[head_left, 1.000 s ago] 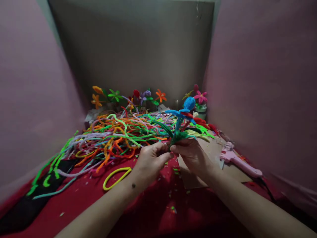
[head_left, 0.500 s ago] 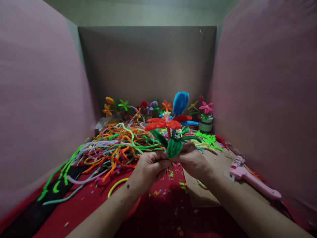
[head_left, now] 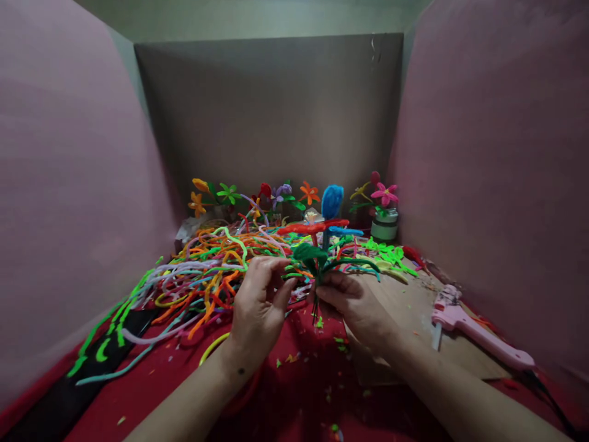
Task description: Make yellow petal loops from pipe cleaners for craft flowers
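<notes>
Risk, bundle: the pipe-cleaner bouquet [head_left: 322, 245] is pinched at the stems by one hand only; I judge it could tip or twist loose, since the red and blue blooms sit high above the grip.
Risk, snag: the loose pipe-cleaner heap [head_left: 211, 264] lies just beside the bouquet at 9 o'clock; a stray strand could catch the green leaves and drag them out of shape.
Risk, glue gun: the pink glue gun [head_left: 473, 331] rests on the cardboard sheet [head_left: 414, 319] at 3 o'clock of the hands, near the right forearm; an elbow sweep could knock it.
Right hand [head_left: 356, 304]: fingers clenched around the bouquet stems, stem ends poking down below the grip.
Left hand [head_left: 257, 301]: fingers loosely curled and holding nothing, tips just beside the leaves at 9 o'clock, whether touching I cannot tell.
Bouquet position: upright, above the red bench [head_left: 161, 380], blooms at 12 o'clock of the right hand.
Background: finished flowers [head_left: 257, 196] stand along the back wall.
</notes>
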`<action>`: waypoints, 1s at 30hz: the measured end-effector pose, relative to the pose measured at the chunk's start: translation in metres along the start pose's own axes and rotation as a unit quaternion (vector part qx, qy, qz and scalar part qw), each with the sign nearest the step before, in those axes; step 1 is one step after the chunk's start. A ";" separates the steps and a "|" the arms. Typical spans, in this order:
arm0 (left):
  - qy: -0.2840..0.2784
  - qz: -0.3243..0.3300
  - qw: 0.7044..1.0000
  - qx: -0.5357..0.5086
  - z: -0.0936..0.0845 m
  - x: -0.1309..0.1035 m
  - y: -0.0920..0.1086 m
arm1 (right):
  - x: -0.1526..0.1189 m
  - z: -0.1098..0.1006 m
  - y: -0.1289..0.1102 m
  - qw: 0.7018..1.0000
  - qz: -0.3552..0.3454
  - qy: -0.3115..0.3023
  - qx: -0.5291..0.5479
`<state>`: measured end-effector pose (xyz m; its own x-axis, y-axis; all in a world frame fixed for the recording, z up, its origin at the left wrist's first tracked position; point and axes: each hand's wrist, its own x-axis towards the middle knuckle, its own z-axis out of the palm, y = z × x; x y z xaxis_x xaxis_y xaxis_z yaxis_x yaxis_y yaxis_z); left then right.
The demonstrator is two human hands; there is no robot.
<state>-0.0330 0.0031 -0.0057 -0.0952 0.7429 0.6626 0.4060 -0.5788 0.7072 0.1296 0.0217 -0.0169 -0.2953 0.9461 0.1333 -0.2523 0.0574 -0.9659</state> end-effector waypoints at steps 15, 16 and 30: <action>-0.051 0.110 0.984 0.128 -0.005 0.002 0.011 | -0.008 0.004 0.013 0.982 -0.073 -0.050 -0.167; -0.049 0.128 0.980 0.146 -0.005 0.001 0.010 | -0.008 0.004 0.014 0.980 -0.089 -0.045 -0.169; -0.038 0.005 0.998 0.040 -0.002 0.001 0.005 | -0.010 0.005 0.010 0.985 -0.083 -0.015 -0.149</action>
<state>-0.0331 0.0006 -0.0012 -0.0222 0.7627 0.6464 0.4788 -0.5595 0.6766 0.1257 0.0114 -0.0270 -0.3015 0.9060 0.2970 -0.0191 0.3057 -0.9520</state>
